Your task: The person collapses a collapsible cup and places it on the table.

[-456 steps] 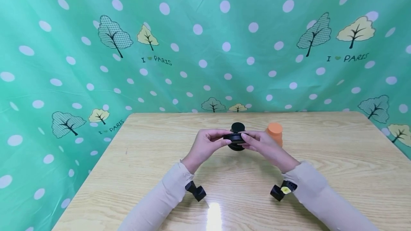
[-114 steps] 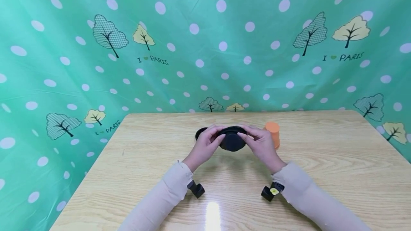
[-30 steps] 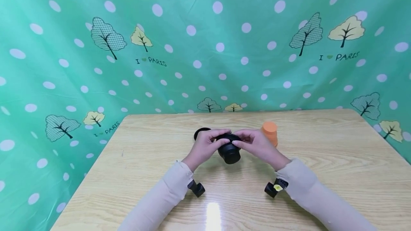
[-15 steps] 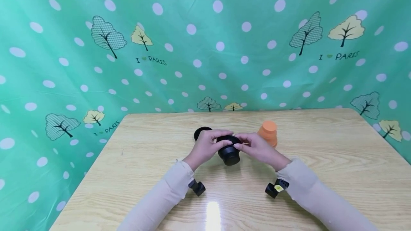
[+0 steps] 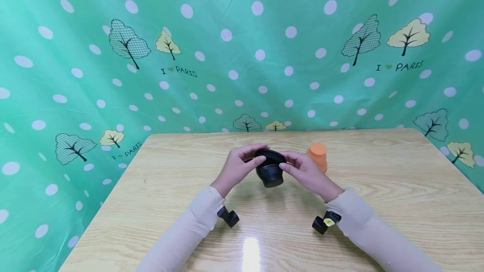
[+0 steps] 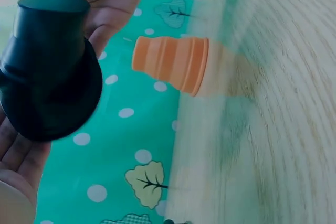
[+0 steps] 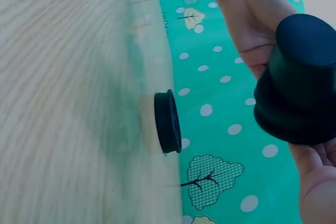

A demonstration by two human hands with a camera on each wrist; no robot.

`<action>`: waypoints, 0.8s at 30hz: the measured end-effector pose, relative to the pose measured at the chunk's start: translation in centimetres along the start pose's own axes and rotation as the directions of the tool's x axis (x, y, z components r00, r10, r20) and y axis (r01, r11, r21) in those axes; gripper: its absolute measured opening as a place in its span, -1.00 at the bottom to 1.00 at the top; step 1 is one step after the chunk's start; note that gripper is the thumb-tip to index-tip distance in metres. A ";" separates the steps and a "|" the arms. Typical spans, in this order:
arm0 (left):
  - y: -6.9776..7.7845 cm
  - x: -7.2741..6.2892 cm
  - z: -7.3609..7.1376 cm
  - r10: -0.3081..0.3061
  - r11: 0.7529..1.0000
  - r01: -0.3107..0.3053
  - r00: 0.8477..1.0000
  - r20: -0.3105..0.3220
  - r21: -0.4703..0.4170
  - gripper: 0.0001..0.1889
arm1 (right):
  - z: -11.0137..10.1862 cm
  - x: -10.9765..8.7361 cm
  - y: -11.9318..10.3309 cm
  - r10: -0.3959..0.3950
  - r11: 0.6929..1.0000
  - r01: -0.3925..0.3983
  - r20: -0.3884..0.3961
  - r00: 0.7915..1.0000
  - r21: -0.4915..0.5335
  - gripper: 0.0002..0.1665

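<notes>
"What's changed?"

"The cup (image 5: 270, 174) has risen slightly, below frame centre. I see left hand (image 5: 236, 167) and right hand (image 5: 307, 174) grasping it; far fingertips are unclear."

"Meaning?"

"Handling seems unfinished."

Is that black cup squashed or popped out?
Popped out, perhaps not fully: the black cup juts well past the rim the left hand and right hand hold.
</notes>
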State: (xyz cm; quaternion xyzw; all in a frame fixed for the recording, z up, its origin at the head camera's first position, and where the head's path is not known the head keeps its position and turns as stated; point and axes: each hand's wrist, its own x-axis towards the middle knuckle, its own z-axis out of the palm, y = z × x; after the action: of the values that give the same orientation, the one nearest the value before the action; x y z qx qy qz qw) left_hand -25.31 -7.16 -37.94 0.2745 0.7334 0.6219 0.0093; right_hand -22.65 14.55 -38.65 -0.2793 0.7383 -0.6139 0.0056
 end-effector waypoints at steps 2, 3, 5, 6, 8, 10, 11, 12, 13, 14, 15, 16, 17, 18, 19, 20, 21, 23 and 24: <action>-0.4 0.0 -0.1 0.009 0.998 -0.009 1.000 -0.002 -0.066 -0.59 | -0.2 0.0 0.0 -0.006 1.000 0.006 -0.013 1.000 0.004 -0.66; -0.3 0.0 -0.1 0.010 0.995 -0.010 1.000 -0.002 -0.098 -0.58 | -0.3 0.0 -0.1 -0.006 1.000 0.006 -0.020 1.000 0.003 -0.65; -0.3 0.0 -0.1 0.019 0.989 -0.017 1.000 0.008 -0.146 -0.55 | -0.5 -0.1 -0.2 -0.002 1.000 0.002 -0.028 1.000 0.007 -0.64; -0.3 -0.1 -0.1 0.023 0.987 -0.020 1.000 0.016 -0.162 -0.53 | -0.5 -0.1 -0.2 0.001 1.000 0.000 -0.034 0.999 0.007 -0.64; -0.2 -0.1 0.1 0.026 0.982 -0.019 0.999 0.031 -0.190 -0.49 | -0.6 -0.1 -0.2 0.006 1.000 -0.005 -0.046 0.999 0.006 -0.64; 0.0 -0.1 0.3 0.020 0.978 -0.012 0.999 0.035 -0.209 -0.46 | -0.5 -0.1 -0.2 0.012 1.000 -0.012 -0.062 0.998 0.006 -0.63; 0.1 -0.1 0.4 0.016 0.977 -0.009 0.999 0.030 -0.211 -0.46 | -0.5 -0.1 -0.2 0.020 1.000 -0.020 -0.074 0.997 0.005 -0.63; 0.1 -0.1 0.5 0.012 0.977 -0.007 1.000 0.020 -0.212 -0.46 | -0.5 -0.1 -0.2 0.028 1.000 -0.028 -0.085 0.996 0.008 -0.63; 0.2 -0.1 0.6 0.006 0.978 -0.004 1.000 0.007 -0.210 -0.47 | -0.5 -0.1 -0.2 0.036 0.999 -0.035 -0.094 0.995 0.012 -0.62; 0.3 -0.1 0.7 -0.002 0.978 0.001 1.000 -0.005 -0.208 -0.49 | -0.5 -0.1 -0.1 0.041 0.999 -0.040 -0.102 0.994 0.015 -0.62; 0.3 -0.1 0.8 -0.008 0.979 0.004 1.000 -0.017 -0.204 -0.51 | -0.5 -0.1 -0.1 0.046 0.999 -0.044 -0.108 0.993 0.021 -0.61; 0.4 -0.1 0.9 -0.014 0.980 0.008 1.000 -0.027 -0.199 -0.53 | -0.5 -0.1 0.0 0.052 0.998 -0.049 -0.115 0.992 0.029 -0.61; 0.4 0.0 1.0 -0.017 0.981 0.010 0.999 -0.035 -0.194 -0.55 | -0.5 -0.1 0.0 0.055 0.998 -0.051 -0.119 0.991 0.037 -0.60; 0.3 0.0 1.0 -0.021 0.982 0.013 0.999 -0.041 -0.190 -0.58 | -0.5 -0.1 0.1 0.056 0.998 -0.051 -0.120 0.991 0.045 -0.60; 0.3 0.0 1.1 -0.022 0.983 0.013 0.999 -0.046 -0.182 -0.60 | -0.5 -0.1 0.1 0.054 0.998 -0.049 -0.123 0.991 0.049 -0.60; 0.2 0.1 1.1 -0.017 0.986 0.008 0.998 -0.053 -0.165 -0.62 | -0.5 -0.1 0.1 0.054 0.997 -0.048 -0.123 0.991 0.055 -0.60; 0.0 0.2 1.2 -0.010 0.990 0.001 0.998 -0.059 -0.144 -0.65 | -0.5 -0.1 0.1 0.055 0.997 -0.048 -0.124 0.991 0.062 -0.60; -0.3 0.3 1.2 0.007 0.995 -0.014 0.997 -0.072 -0.096 -0.69 | -0.5 0.0 0.1 0.058 0.996 -0.049 -0.124 0.991 0.073 -0.60; -0.4 0.3 1.3 0.015 0.997 -0.021 0.997 -0.078 -0.075 -0.70 | -0.5 0.0 0.1 0.060 0.996 -0.051 -0.123 0.991 0.076 -0.60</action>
State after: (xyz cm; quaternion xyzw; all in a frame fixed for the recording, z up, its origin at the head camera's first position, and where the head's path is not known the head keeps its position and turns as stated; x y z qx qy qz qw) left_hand -25.28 -5.92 -38.52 0.2561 0.7067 0.6594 -0.0145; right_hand -22.86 15.04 -38.60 -0.2195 0.7218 -0.6562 -0.0133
